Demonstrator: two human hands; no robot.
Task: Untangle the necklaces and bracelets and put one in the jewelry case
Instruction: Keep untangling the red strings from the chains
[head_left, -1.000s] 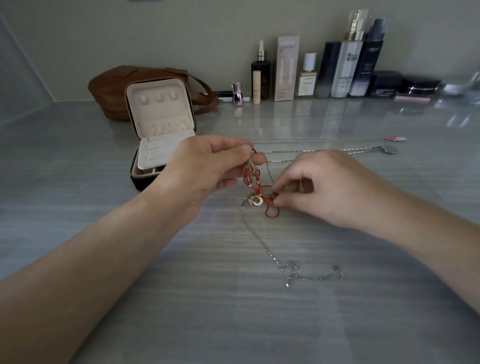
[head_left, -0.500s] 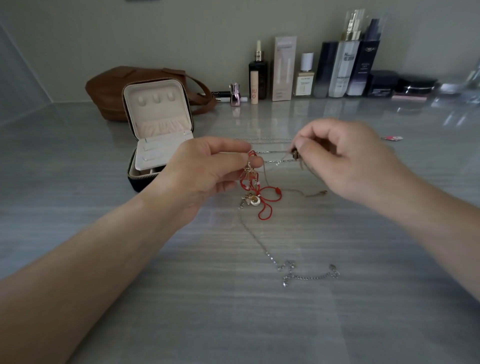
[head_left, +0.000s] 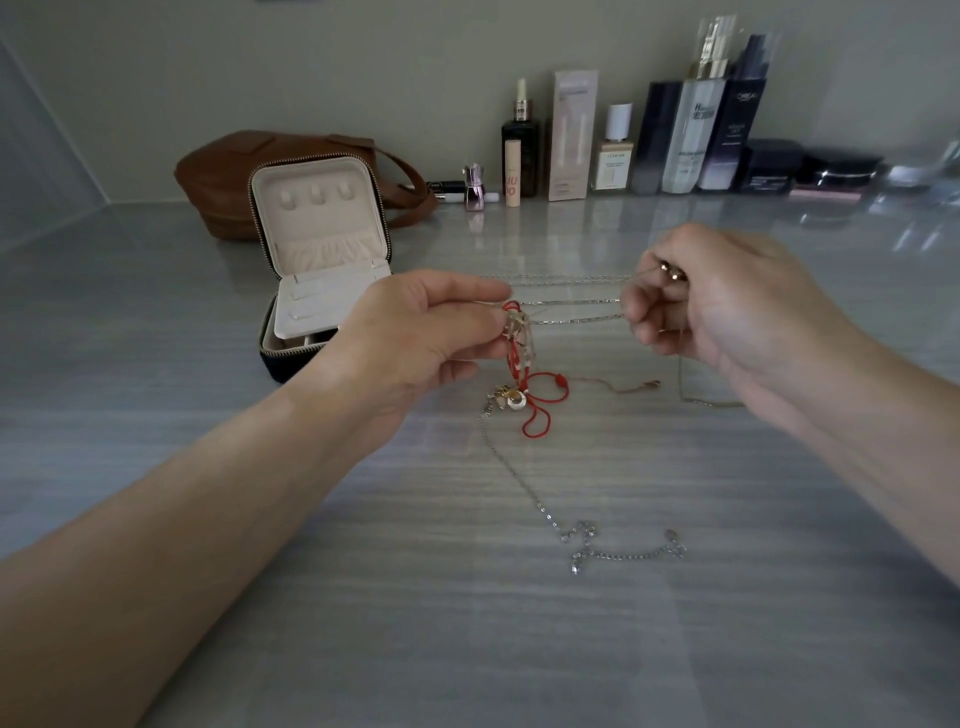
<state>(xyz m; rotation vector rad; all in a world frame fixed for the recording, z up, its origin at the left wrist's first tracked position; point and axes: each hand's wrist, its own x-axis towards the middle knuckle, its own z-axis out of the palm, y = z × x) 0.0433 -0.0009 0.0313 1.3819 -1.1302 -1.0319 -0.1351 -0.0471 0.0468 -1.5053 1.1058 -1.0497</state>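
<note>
Right hand (head_left: 727, 306): up and out to the right from a second ago, when it worked low against the tangle. Thumb and forefinger pinch a small gold bead (head_left: 674, 271); the other fingers are curled in.
Left hand (head_left: 415, 338): much where it was. Fingertips pinch the top of the tangle, held above the table.
Tangle: red cord bracelet (head_left: 540, 410) knotted up with gold and white charms (head_left: 511, 400), hanging from the left pinch. Cannot tell if the lowest loop touches the grey streaked tabletop (head_left: 311, 597).
Fine rose-gold chain (head_left: 649, 385): slack end with clasp lies on the table between the hands.
Silver link chain (head_left: 524, 483): trails from the charms toward the camera, lying loose.
Thin silver necklaces (head_left: 571, 301): run straight across behind the hands; right ends hidden.
Jewelry case (head_left: 322, 228): small dark zip box, cream lining, lid upright, just behind the left hand. No piece seen in it.
Handling: everything looks light and limp. Fine chain likely kinks or snaps under a hard pull; the cord is soft and binds on itself. Best held at bead, clasp or charm, not mid-chain; ease loops open.
Backdrop: brown leather bag (head_left: 223, 176), row of cosmetic bottles (head_left: 691, 135).
</note>
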